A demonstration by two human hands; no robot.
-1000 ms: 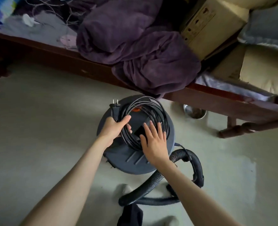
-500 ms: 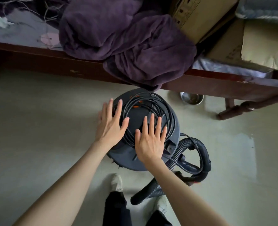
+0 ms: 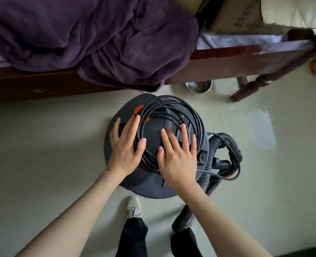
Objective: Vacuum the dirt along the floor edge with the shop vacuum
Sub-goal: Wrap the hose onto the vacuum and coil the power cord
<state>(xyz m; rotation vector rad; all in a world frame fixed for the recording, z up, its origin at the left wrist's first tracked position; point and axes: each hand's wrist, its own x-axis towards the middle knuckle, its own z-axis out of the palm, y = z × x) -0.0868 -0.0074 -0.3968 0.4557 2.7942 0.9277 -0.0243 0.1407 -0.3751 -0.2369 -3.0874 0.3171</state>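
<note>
Both hands (image 3: pixel 124 147) (image 3: pixel 178 160) moved closer, fingers spread flat on vac (image 3: pixel 153 184) cord coil (image 3: pixel 170 115).

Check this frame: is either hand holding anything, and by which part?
Nothing is held. The left hand and right hand lie flat, fingers straight, on the coiled power cord atop the shop vacuum.

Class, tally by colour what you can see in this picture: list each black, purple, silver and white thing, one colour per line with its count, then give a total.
Black: 3, the shop vacuum, power cord, hose
Purple: 1, the blanket
Silver: 1, the metal bowl
White: 1, the shoe
Total: 6
</note>
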